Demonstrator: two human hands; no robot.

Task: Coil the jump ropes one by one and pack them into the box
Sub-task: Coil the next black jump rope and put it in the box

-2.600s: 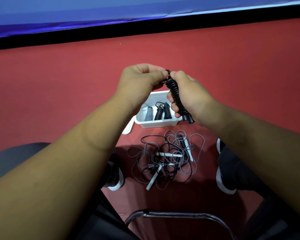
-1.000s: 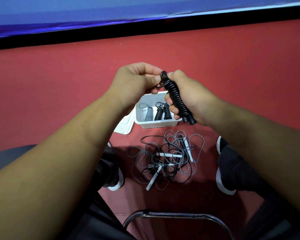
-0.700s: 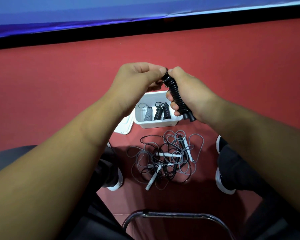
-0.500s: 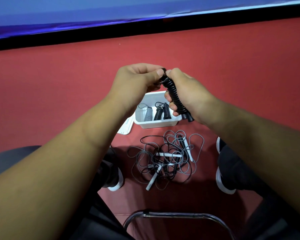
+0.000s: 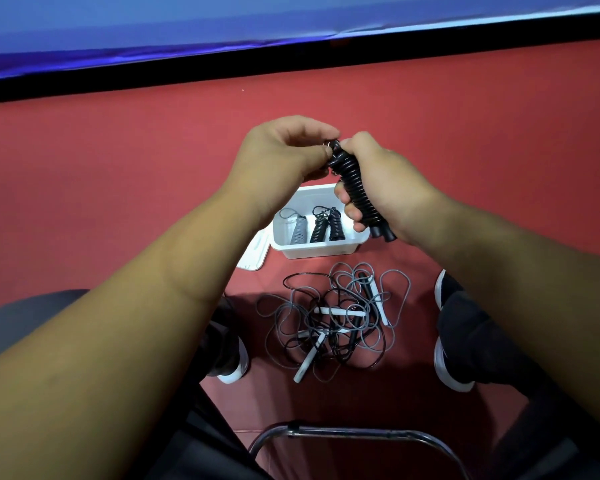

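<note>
Above the white box (image 5: 317, 250), R hand (image 5: 387, 183) gripped a coiled black jump rope (image 5: 355, 194), L hand (image 5: 284, 152) pinched its top end; loose ropes (image 5: 333, 318) lay tangled beside the box.

Box (image 5: 317, 250) open on top, far part bare, 3 coiled ropes (image 5: 321, 226) along near wall; lid (image 5: 255, 252) just beside its L side, loose rope tangle (image 5: 333, 317) just in front, red floor (image 5: 136, 174) free L & behind.
</note>
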